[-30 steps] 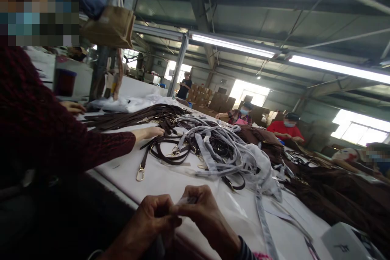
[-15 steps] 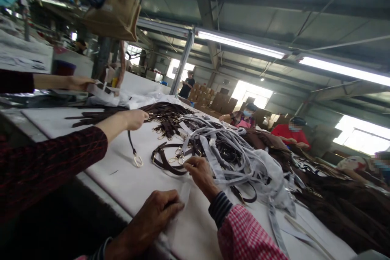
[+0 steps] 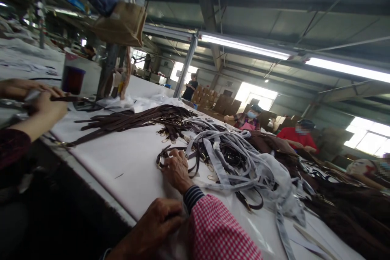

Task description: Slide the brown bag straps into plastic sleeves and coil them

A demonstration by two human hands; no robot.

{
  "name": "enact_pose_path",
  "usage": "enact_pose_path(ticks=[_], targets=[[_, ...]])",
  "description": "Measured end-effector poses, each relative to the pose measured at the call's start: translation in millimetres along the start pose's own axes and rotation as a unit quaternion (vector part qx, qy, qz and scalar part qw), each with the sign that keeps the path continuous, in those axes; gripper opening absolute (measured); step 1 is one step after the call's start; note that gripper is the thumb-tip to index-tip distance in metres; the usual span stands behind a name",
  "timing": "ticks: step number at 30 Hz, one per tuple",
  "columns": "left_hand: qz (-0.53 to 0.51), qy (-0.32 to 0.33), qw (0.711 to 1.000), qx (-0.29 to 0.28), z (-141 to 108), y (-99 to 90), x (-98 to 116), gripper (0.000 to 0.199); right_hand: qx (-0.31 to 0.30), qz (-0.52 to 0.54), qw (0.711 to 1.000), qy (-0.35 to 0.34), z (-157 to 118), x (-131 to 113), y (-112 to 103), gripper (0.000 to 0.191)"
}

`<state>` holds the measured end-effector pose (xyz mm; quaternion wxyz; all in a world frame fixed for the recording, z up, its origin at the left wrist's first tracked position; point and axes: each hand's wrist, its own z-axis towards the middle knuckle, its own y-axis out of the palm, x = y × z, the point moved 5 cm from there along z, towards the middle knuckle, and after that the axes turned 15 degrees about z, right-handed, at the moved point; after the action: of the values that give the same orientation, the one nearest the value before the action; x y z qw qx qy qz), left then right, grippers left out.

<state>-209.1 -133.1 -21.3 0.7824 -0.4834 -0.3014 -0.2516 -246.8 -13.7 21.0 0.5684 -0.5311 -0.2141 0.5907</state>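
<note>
My right hand [image 3: 177, 169], below a striped cuff and a red checked sleeve, reaches over a coiled dark strap [image 3: 161, 157] with metal rings. Its fingers bend down onto the strap, and the fingertips are partly hidden. At the table's near edge my left hand [image 3: 158, 223] is closed, low in the view; what it holds, if anything, is hidden behind the fingers and my right sleeve. Beside the coil lies a tangle of pale grey wrapped straps [image 3: 225, 142]. Dark brown straps [image 3: 122, 120] with metal clasps spread behind it on the white table [image 3: 112, 162].
At the left, another person's hands [image 3: 45, 101] hold a dark strap over the table edge. Brown fabric [image 3: 344, 199] is heaped at the right. Across the table sit people, one in a red top [image 3: 292, 139]. A tan bag [image 3: 123, 24] hangs from a post.
My right hand has moved left onto the coiled strap. The other person's hands have drawn back to the left with a strap. My left hand stays near the table edge.
</note>
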Motion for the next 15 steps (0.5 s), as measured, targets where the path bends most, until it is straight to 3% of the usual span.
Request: enact_pose_path(ticks=[4,6,7,12,15], targets=[[0.111,0.057,0.974,0.188,-14.9,-36.3,5.6,0.022,-0.025,0.041,0.996,-0.078,-36.1,-7.2,-30.9,0.006],[0.183,0.098,0.955,0.212,-21.1,-51.4,13.2,0.020,-0.049,0.055,0.991,-0.112,-64.4,-11.7,-50.3,0.012],[0.208,0.121,0.952,0.189,-21.6,-55.3,17.5,0.021,-0.059,0.057,0.989,-0.123,-78.8,-14.1,-59.4,0.014],[0.254,0.201,0.945,-0.036,-11.8,-48.4,42.0,0.017,-0.064,0.046,0.987,-0.140,-134.0,-30.0,-91.2,0.017],[0.307,0.208,0.924,-0.089,-10.8,-47.1,58.0,0.021,-0.060,0.096,0.984,-0.141,-152.7,-39.0,-99.4,0.016]])
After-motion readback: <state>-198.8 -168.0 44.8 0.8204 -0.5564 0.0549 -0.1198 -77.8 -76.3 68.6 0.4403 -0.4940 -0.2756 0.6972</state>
